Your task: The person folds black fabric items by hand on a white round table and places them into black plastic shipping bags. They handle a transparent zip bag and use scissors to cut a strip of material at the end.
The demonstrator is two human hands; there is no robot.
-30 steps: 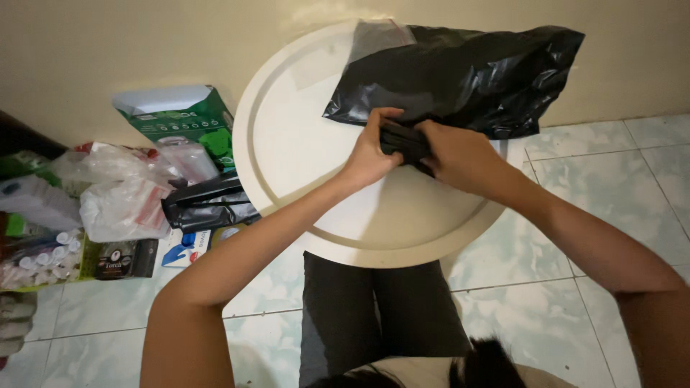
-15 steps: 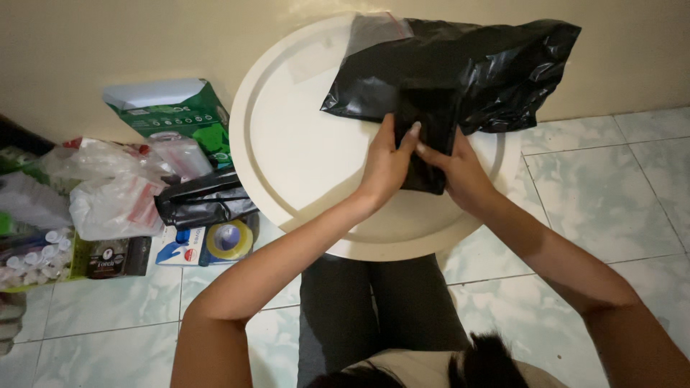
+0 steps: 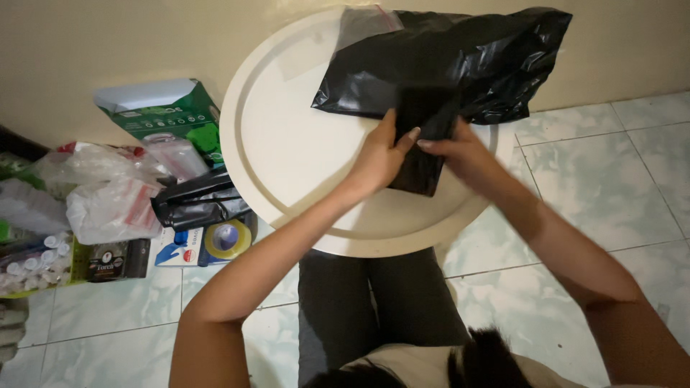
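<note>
Head view: I see my left hand (image 3: pixel 379 154) and right hand (image 3: pixel 460 154) both gripping a small folded black bag (image 3: pixel 422 136) over the far side of a round white table (image 3: pixel 287 151). Just behind it on the table lies a larger black plastic bag (image 3: pixel 460 61). A roll of yellow tape (image 3: pixel 228 238) sits on the floor left of the table.

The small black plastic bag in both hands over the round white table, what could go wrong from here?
1. The left hand and right hand pinch only the upper part of the small black plastic bag; the thin, slick film could slip or stretch if pulled hard.
2. The large crumpled black plastic bag overhangs the far rim of the round white table and lies against the small bag; a tug could drag it off.
</note>
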